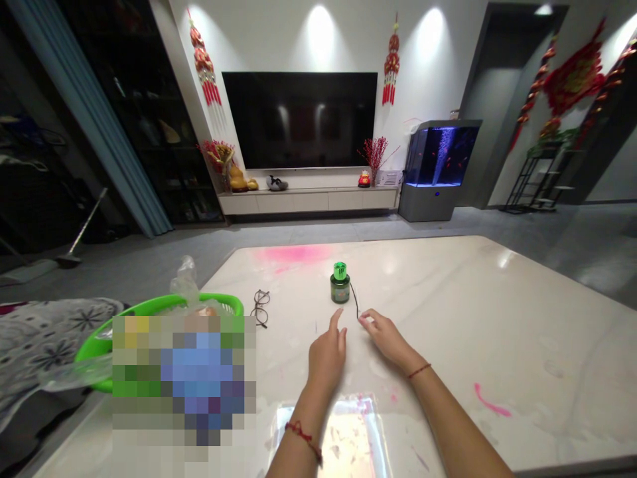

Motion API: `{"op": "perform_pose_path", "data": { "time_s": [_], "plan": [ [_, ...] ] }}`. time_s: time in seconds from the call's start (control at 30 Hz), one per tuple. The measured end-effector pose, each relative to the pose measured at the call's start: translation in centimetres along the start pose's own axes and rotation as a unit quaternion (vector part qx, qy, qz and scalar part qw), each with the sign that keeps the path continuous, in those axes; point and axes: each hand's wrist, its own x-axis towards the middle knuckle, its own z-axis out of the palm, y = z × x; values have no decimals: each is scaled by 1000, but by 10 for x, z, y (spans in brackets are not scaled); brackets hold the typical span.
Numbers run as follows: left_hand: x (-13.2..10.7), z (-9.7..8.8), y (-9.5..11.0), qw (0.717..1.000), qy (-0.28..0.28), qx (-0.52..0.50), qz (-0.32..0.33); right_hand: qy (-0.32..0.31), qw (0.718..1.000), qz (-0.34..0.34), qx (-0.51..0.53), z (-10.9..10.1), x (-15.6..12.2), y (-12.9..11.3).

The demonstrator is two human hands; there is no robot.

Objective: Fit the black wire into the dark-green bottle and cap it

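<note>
Marble tabletop (448, 318) with a green-capped bottle (340, 284) upright, both hands (326, 355) (389, 340) loosely spread beside its black cord (354, 300).

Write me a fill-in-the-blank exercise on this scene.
The right hand is nearest a thin black cord beside a bottle with a ____ cap. Eyeglasses lie on the table to the ____ of the bottle in this view. The left hand wears a ____ string bracelet at the wrist.

green; left; red
</note>
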Motion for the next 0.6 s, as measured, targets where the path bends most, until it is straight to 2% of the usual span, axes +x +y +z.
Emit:
{"op": "perform_pose_path", "data": {
  "time_s": [0.07,0.13,0.17,0.23,0.3,0.37,0.4,0.47,0.5,0.57,0.6],
  "plan": [
    [1,-4,2,999,-4,-43,-11,12,998,6,61,6,0,-1],
    [4,-11,4,981,-42,-183,-56,-10,985,33,172,3,0,-2],
    [5,-14,5,954,-90,-269,-99,-31,976,41,210,-1,-1,-3],
    [5,-20,7,927,-149,-320,-124,-86,950,50,298,-12,-3,-4],
    [4,-24,9,848,-246,-437,-173,-143,917,61,366,-20,-4,-5],
    [2,-25,12,805,-280,-482,-203,-182,904,93,375,-19,-4,-7],
    [2,-25,13,798,-283,-488,-213,-188,909,114,355,-16,-3,-8],
    [3,-21,15,802,-274,-481,-224,-158,932,148,291,-7,-1,-9],
    [4,-19,15,810,-263,-473,-225,-116,947,156,255,-2,1,-8],
    [7,-13,11,838,-212,-453,-218,20,973,145,178,5,4,-4],
    [9,-10,8,863,-160,-431,-210,97,979,124,131,8,5,0]
  ]
}}
